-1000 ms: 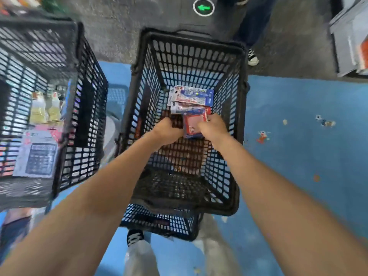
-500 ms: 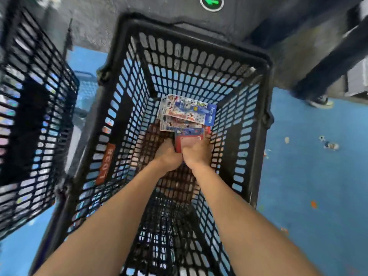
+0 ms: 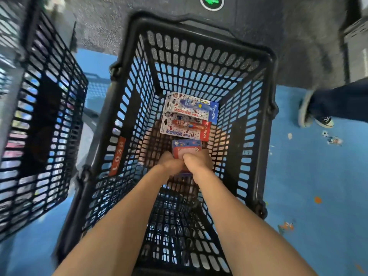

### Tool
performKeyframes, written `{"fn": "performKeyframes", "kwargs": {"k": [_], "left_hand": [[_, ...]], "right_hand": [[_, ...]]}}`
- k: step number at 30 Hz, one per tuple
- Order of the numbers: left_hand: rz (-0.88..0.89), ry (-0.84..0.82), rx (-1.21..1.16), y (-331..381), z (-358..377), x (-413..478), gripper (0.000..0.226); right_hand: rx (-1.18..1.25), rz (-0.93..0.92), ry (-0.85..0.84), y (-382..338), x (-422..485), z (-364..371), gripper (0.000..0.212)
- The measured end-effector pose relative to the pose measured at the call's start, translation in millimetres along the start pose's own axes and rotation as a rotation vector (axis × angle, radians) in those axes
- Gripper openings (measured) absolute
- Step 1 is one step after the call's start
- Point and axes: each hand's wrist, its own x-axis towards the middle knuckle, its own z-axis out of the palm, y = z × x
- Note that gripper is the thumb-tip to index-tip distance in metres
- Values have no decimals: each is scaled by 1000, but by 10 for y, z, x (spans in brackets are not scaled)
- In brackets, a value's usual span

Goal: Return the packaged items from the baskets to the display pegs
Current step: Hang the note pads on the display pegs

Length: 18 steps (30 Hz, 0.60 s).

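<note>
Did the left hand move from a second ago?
Yes. Against the pen packs, the left hand has moved right, up to the small red pack beside the right hand.

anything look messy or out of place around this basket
Only the floor: coloured scraps lie scattered on it right of the basket. Inside, two pen packs lie flat, overlapping, seemingly undamaged; the left hand and right hand grip a small pack.
</note>
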Motion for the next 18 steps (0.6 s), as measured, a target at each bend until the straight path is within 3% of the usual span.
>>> {"fn": "performKeyframes", "kwargs": {"k": [3,6,9,12,15,18], "left_hand": [[-60,-11,-20,-78,2,-19,25],[-65,-29,-14,-112,15,-69,41],[-28,-31,-10,-98,-19,-155,26],[-3,-42,-50,-110,-88,-284,17],[70,-18,-99,-121,-181,-458,38],[174,31,-160,-87,-335,-702,34]], "right_hand": [[75,38,-46,99,-31,24,26],[196,107,-105,211,-76,76,31],[305,142,-177,219,-205,60,35],[340,109,-210,239,-272,3,31],[362,29,-218,195,-418,-56,30],[407,-65,-236,100,-631,-114,41]]}}
